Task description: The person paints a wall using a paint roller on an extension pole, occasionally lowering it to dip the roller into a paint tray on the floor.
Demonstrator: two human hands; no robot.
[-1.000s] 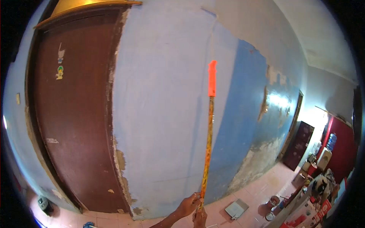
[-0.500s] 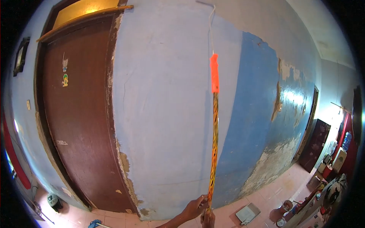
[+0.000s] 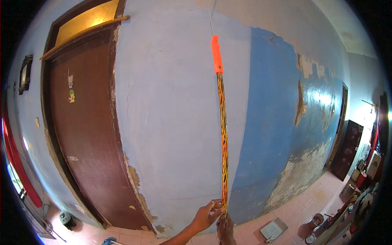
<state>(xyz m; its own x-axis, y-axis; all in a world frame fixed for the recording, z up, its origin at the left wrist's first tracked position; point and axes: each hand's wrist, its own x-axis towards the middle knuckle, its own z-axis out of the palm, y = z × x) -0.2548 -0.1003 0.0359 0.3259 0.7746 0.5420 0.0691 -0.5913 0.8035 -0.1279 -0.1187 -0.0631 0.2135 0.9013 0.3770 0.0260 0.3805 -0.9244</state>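
Observation:
A long pole (image 3: 223, 139) with an orange and black pattern stands upright before the wall. Its upper end has an orange handle (image 3: 217, 55), from which a thin white wire rod runs up out of view. My left hand (image 3: 207, 216) has its fingers closed on the lower part of the pole. Just below and to the right, my right hand (image 3: 226, 230) wraps round the pole's bottom end. The wall (image 3: 171, 122) behind is pale blue, with a darker blue band to the right of the pole.
A brown door (image 3: 85, 118) is at the left. On the tiled floor lie a grey tray (image 3: 274, 229), a blue rope-like bundle (image 3: 108, 241) and a dark rounded object (image 3: 67, 219). Containers and household items crowd the far right. Plaster is peeling from the right wall.
The pole's top has shifted left and down in view. The camera view has also moved a little. Both hands still hold the pole.

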